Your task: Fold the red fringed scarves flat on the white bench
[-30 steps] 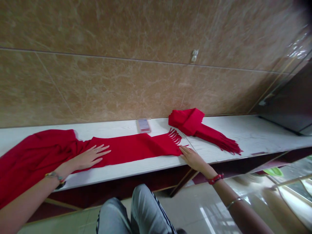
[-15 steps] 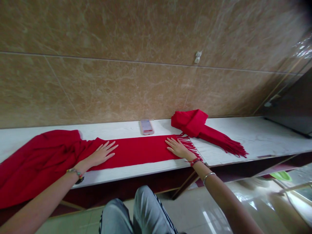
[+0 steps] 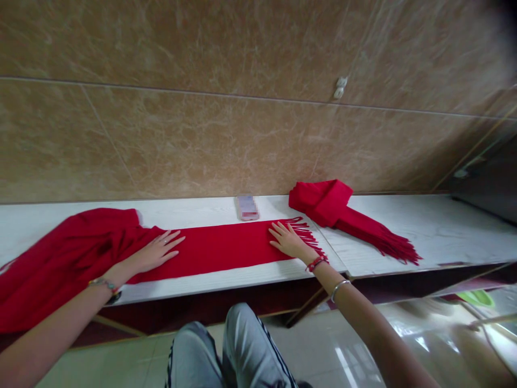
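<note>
A red scarf [image 3: 226, 245] with a fringed right end lies along the white tabletop. Its middle stretch is flat, while the left part is bunched and hangs over the front edge. My left hand [image 3: 155, 252] rests on it where the folds meet the flat stretch, palm down with fingers spread. Near the fringe, my right hand [image 3: 288, 240] presses flat on the cloth, fingers apart. Behind and to the right, a second red scarf [image 3: 323, 203] lies looped over itself, its fringed tail pointing right.
A small pale phone-like object [image 3: 247, 208] lies behind the flat scarf. A brown tiled wall [image 3: 202, 145] rises along the back of the white tabletop [image 3: 404, 215]. A dark box-shaped thing [image 3: 488, 180] stands at the far right. A green basin [image 3: 476, 297] is low at the right.
My left hand has slid left along the scarf, and the bunched part has shifted slightly left. My right hand stays by the fringe. The view has moved a little.
</note>
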Demonstrator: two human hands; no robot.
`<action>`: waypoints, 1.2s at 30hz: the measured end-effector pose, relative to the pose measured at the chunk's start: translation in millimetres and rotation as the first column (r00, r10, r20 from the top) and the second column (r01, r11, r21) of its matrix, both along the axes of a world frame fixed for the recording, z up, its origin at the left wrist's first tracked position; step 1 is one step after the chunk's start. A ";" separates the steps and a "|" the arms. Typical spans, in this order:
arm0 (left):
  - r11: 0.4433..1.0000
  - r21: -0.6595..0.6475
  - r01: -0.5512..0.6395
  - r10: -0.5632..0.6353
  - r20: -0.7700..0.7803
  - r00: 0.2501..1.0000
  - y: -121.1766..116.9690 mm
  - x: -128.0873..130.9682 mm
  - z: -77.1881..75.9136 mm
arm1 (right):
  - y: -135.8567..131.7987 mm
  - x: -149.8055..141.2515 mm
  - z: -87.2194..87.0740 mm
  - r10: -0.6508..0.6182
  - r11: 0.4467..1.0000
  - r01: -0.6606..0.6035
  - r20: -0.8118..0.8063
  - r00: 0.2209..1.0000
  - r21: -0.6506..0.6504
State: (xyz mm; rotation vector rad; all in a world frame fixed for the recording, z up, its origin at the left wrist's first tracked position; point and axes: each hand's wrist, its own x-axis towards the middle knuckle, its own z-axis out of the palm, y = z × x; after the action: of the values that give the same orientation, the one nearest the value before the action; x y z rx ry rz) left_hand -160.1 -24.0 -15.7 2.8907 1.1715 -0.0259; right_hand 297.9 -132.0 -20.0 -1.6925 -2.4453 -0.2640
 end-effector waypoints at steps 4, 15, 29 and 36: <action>0.997 -0.003 0.075 -0.075 0.073 0.995 17.5 51.3 14.4 | -16.1 -48.0 23.6 0.181 0.983 -0.179 -0.089 0.979 0.033; 0.930 -0.355 0.093 -0.027 0.186 0.982 70.5 160.3 16.1 | -36.6 -135.6 25.1 0.366 0.930 -0.367 0.150 0.919 -0.021; 0.757 -0.626 0.189 0.169 0.466 0.869 66.8 184.3 74.6 | -46.7 -112.0 47.4 0.018 0.995 -0.022 0.044 0.999 0.101; 0.583 -0.762 0.284 0.316 0.534 0.784 63.1 274.0 131.3 | -59.8 -29.9 83.6 -0.206 0.969 0.192 0.082 0.975 0.156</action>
State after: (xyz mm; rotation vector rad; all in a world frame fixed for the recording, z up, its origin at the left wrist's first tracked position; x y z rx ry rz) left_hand 113.9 39.1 115.5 1.7946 0.7369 0.2974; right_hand 268.0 -191.9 63.6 -1.9013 -2.2551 -0.5506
